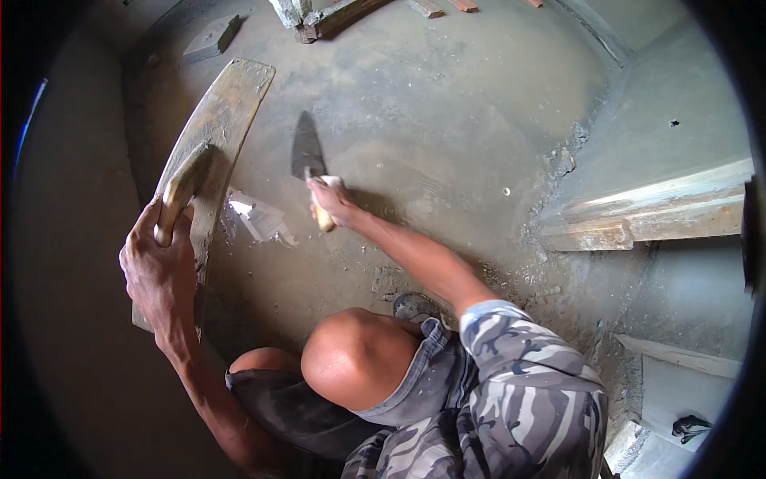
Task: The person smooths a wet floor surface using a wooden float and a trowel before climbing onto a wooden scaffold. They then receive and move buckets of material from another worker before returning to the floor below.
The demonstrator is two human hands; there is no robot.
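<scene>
On the left, my left hand (163, 255) is closed round the handle of a long wooden plastering float (227, 104). The float stands tilted, its worn, mortar-stained board slanting from upper right to lower left, and part of it is hidden behind my hand and wrist. Near the middle, my right hand (331, 199) grips the pale handle of a pointing trowel (306, 148). Its dark pointed blade points away from me, over the grey floor; whether it touches the floor I cannot tell.
A torn whitish scrap (259, 217) lies on the floor between both tools. Crumbled mortar (562, 164) lines the foot of the right wall, below a wooden plank (646, 209). At the far side lie a wood block (212, 38) and a timber piece (343, 16). My bent knee (359, 355) is close in front.
</scene>
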